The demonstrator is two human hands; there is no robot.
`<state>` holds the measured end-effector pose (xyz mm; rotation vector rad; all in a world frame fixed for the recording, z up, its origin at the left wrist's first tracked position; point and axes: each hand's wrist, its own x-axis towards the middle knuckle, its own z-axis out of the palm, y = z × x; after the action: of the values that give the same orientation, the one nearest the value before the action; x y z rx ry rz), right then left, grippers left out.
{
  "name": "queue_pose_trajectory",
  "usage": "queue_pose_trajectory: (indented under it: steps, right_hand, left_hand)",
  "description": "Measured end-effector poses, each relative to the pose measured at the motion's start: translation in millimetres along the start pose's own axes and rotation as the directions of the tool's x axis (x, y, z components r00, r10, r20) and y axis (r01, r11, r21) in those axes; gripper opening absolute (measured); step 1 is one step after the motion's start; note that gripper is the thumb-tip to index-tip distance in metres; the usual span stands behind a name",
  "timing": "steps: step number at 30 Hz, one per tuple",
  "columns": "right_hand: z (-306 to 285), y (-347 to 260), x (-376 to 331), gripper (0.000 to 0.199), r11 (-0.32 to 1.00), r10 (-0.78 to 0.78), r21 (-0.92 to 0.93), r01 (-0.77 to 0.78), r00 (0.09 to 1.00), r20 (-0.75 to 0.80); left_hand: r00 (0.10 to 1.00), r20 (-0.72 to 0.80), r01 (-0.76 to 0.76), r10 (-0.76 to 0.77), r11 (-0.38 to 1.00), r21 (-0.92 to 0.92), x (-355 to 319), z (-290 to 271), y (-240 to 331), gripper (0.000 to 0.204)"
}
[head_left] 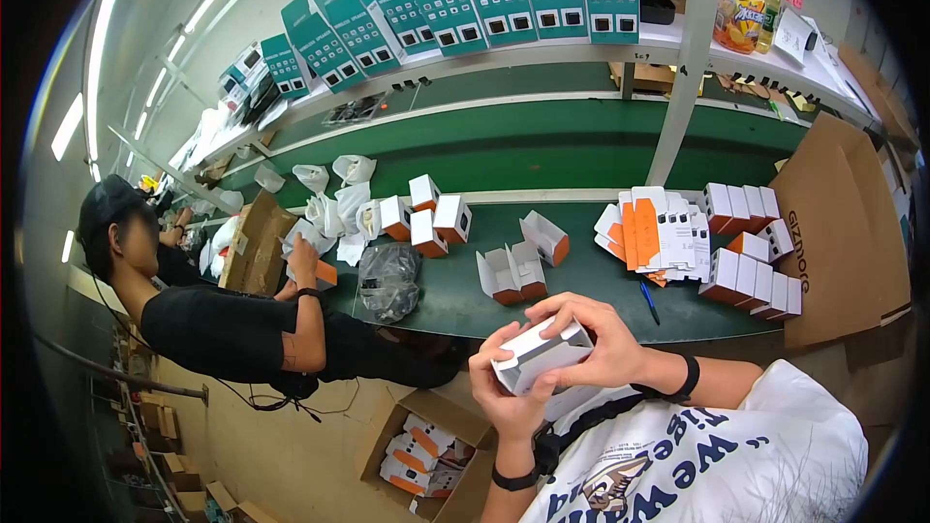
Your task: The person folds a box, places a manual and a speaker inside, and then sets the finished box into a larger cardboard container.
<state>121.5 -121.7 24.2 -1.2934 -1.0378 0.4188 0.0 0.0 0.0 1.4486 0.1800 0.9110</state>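
Both my hands hold a small white cardboard box close to my chest, below the front edge of the green work table. My left hand cups it from underneath. My right hand lies over its top and right side, fingers curled on the lid. Open white and orange boxes stand on the table just beyond my hands.
Stacked closed boxes and a pile of flat orange and white blanks lie at right beside a large brown carton. A blue pen lies near them. A co-worker in black sits at left. A floor carton holds several boxes.
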Motion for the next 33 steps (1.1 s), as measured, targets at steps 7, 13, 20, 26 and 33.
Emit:
queue_pose_trajectory:
  steps: [7,13,20,26,33]
  right_hand:
    - [-3,-6,6,0.046,0.998,-0.057,-0.011,0.057,0.998,-0.019]
    - [-7,-5,6,0.046,0.992,-0.015,-0.123,0.03,0.993,0.12]
    - [18,25,-19,0.075,0.986,-0.152,-0.094,0.141,0.98,-0.126]
    - [20,9,-23,0.062,0.96,-0.127,-0.267,0.089,0.984,-0.128]
    - [10,5,-15,0.048,0.983,-0.022,-0.182,0.002,0.994,-0.108]
  left_hand:
    - [0.995,-0.088,0.052,-0.051,0.999,0.007,2,3,3,0.044]
    - [0.996,0.032,0.088,-0.088,0.996,-0.005,5,-9,-1,0.043]
    - [0.975,-0.055,0.213,-0.214,0.977,-0.019,8,-3,3,0.041]
    - [0.987,-0.096,0.137,-0.132,0.989,0.05,7,-3,2,0.041]
    - [0.998,-0.065,0.021,-0.015,0.996,0.09,13,9,1,0.049]
